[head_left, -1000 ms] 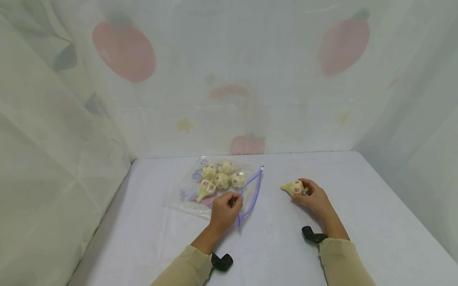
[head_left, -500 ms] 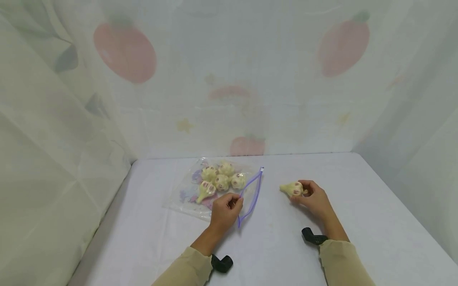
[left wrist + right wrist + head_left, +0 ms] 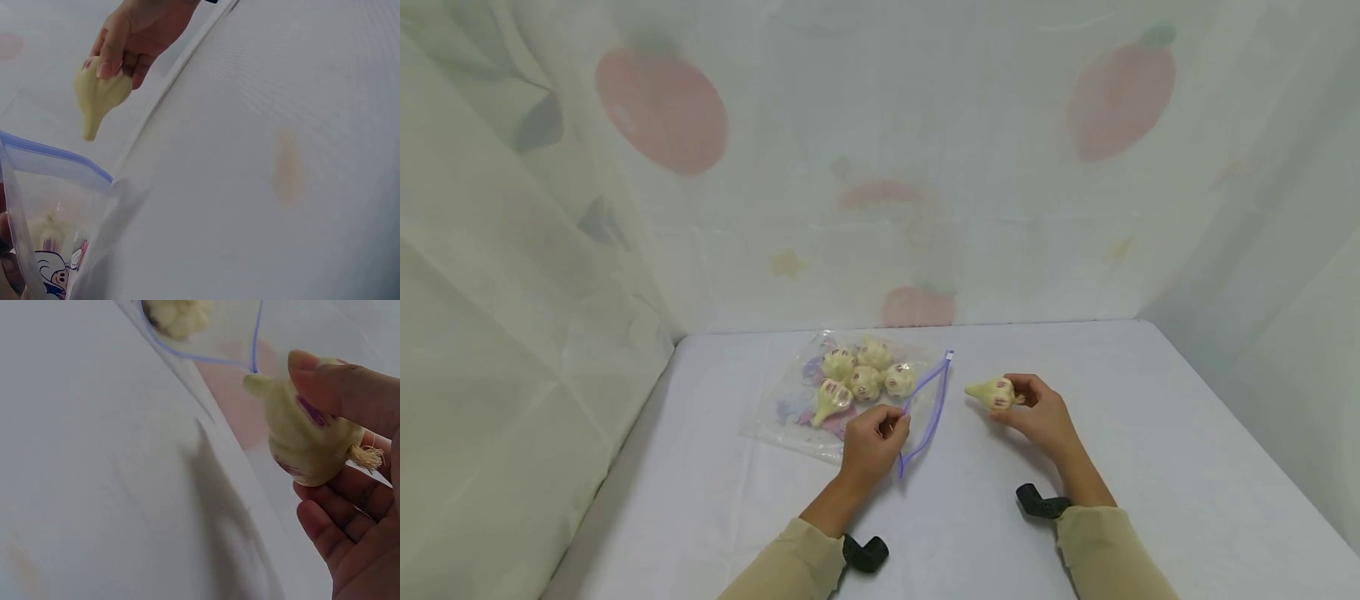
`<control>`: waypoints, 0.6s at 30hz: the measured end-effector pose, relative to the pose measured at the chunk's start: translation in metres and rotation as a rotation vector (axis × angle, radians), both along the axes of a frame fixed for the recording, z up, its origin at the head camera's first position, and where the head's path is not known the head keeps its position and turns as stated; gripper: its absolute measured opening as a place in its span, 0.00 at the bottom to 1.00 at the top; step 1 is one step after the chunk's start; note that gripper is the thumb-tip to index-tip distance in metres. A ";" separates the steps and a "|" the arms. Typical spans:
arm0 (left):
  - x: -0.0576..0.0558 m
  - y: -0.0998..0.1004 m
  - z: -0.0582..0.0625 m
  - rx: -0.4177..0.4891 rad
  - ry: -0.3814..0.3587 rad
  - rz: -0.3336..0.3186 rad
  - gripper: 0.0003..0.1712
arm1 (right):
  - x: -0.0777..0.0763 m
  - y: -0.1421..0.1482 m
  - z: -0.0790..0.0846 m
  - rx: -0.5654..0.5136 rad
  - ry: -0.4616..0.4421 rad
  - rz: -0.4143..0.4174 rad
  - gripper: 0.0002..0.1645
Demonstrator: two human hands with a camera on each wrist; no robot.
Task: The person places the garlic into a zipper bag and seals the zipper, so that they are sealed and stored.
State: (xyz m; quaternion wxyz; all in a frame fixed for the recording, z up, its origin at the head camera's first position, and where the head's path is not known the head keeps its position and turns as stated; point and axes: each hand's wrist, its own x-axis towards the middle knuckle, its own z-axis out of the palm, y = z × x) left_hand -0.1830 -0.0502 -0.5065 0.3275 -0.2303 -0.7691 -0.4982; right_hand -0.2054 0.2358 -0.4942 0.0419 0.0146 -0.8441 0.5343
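A garlic bulb (image 3: 994, 393), pale with purple streaks, is gripped at its root end by my right hand (image 3: 1037, 417), stem pointing left. In the right wrist view the thumb lies over the bulb (image 3: 312, 425) and the fingers sit below it. My left hand (image 3: 872, 442) pinches the near edge of a clear zip bag (image 3: 782, 417) by its purple zip strip (image 3: 935, 417). The bag's mouth stands parted and faces the right hand. Inside the bag lie several garlic bulbs (image 3: 865, 381). Part of the bag is hidden behind the left hand.
A white cloth covers the table (image 3: 970, 533). Its far edge meets a curtain (image 3: 1000, 208) printed with faded fruit, and more curtain (image 3: 512, 333) hangs on the left. Black wrist cameras (image 3: 865, 553) sit on both wrists.
My right hand has moved left with the garlic bulb, nearer the bag's mouth. The left hand and the bag have stayed in place.
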 end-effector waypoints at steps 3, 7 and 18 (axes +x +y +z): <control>0.004 0.003 0.009 0.013 0.026 -0.009 0.08 | -0.001 -0.013 0.001 -0.023 0.001 0.037 0.42; 0.015 0.006 0.028 0.020 0.030 -0.023 0.06 | -0.001 -0.036 0.002 0.003 0.024 0.096 0.41; 0.005 0.004 0.009 0.015 0.030 -0.018 0.07 | -0.003 -0.083 0.000 0.171 0.118 0.222 0.41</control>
